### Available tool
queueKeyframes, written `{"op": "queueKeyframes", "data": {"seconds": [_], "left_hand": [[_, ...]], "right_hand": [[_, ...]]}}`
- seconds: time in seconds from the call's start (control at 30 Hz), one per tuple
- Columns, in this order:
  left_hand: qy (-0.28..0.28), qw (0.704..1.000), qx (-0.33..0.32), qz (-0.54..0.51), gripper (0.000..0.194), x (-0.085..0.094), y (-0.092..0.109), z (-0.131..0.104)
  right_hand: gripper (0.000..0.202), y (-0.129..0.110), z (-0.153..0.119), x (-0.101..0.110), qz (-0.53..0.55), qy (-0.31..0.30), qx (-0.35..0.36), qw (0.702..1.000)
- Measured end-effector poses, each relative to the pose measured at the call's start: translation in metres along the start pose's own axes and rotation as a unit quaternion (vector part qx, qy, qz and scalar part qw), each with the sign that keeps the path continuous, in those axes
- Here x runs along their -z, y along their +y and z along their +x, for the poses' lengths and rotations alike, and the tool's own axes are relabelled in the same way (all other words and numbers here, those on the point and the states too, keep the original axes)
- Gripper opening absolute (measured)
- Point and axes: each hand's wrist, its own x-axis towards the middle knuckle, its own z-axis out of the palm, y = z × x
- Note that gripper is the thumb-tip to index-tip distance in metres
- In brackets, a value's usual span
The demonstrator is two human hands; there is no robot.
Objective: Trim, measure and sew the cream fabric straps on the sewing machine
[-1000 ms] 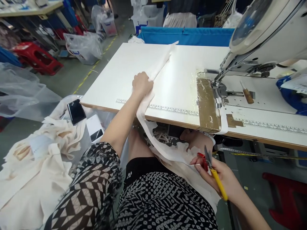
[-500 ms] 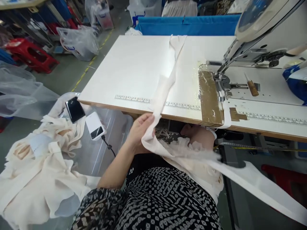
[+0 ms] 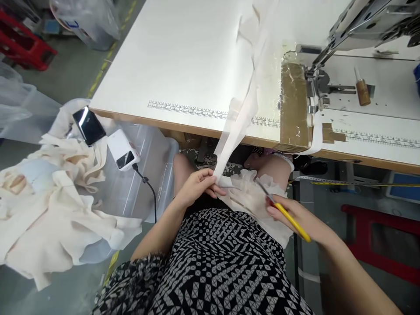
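Cream fabric runs in a long strip [image 3: 244, 116] from the tabletop [image 3: 183, 57] over its front edge to the left hand [image 3: 201, 186], whose fingers pinch it above the lap. The right hand [image 3: 290, 214] grips yellow-handled scissors [image 3: 293, 223] beside pale, ruffled cloth [image 3: 251, 197] on the lap. At the left, a clear plastic bin [image 3: 166, 175] bears a heap of cream pieces [image 3: 59, 210], some hanging past its side; how deep they go inside cannot be told. A black phone [image 3: 89, 125] and a cabled white device [image 3: 122, 148] lie there too. Farther left, clear plastic sheeting [image 3: 11, 107] drapes a translucent box [image 3: 41, 116].
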Motion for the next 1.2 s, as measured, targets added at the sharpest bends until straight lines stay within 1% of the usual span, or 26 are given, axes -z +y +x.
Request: {"op": "queueKeyframes", "data": {"seconds": [0.07, 0.13, 0.23, 0.33, 0.43, 0.6, 0.67, 0.73, 0.83, 0.93, 1.07, 1.2], "left_hand": [[0.003, 1.000, 0.001, -0.011, 0.051, -0.002, -0.002, 0.001], [0.009, 1.000, 0.007, -0.018, 0.052, -0.002, -0.006, 0.001], [0.017, 0.999, 0.021, -0.034, 0.054, -0.001, -0.011, 0.000], [0.017, 0.998, 0.030, -0.045, 0.054, -0.001, -0.014, -0.001], [0.009, 0.998, 0.034, -0.047, 0.053, -0.001, -0.013, -0.001], [0.011, 0.998, 0.040, -0.046, 0.054, 0.000, -0.012, 0.000], [0.012, 0.998, 0.040, -0.047, 0.054, 0.000, -0.012, 0.000], [0.012, 0.998, 0.040, -0.046, 0.054, 0.000, -0.012, 0.000], [0.005, 0.998, 0.042, -0.048, 0.053, 0.001, -0.013, 0.000], [0.002, 0.997, 0.038, -0.060, 0.051, 0.002, -0.014, 0.000], [0.005, 0.997, 0.043, -0.061, 0.051, 0.002, -0.014, 0.000], [0.000, 0.997, 0.049, -0.061, 0.050, 0.001, -0.017, 0.001]], "right_hand": [[0.050, -0.011, 0.036, -0.003, 0.011, -0.087, 0.015, 0.996], [0.053, -0.025, 0.063, -0.002, 0.005, -0.152, 0.024, 0.988], [0.057, -0.042, 0.084, 0.004, -0.019, -0.201, 0.028, 0.979], [0.062, -0.052, 0.093, 0.007, -0.041, -0.220, 0.029, 0.974], [0.065, -0.057, 0.096, 0.008, -0.079, -0.208, 0.040, 0.974], [0.064, -0.062, 0.094, 0.007, -0.213, -0.131, 0.057, 0.967], [0.063, -0.063, 0.092, 0.006, -0.247, -0.107, 0.060, 0.961], [0.064, -0.063, 0.092, 0.005, -0.257, -0.102, 0.059, 0.959], [0.066, -0.063, 0.092, 0.004, -0.257, -0.113, 0.061, 0.958], [0.067, -0.061, 0.093, 0.003, -0.283, -0.109, 0.056, 0.951], [0.064, -0.060, 0.095, -0.001, -0.327, -0.092, 0.050, 0.939], [0.061, -0.067, 0.100, -0.005, -0.322, -0.093, 0.047, 0.941]]}}
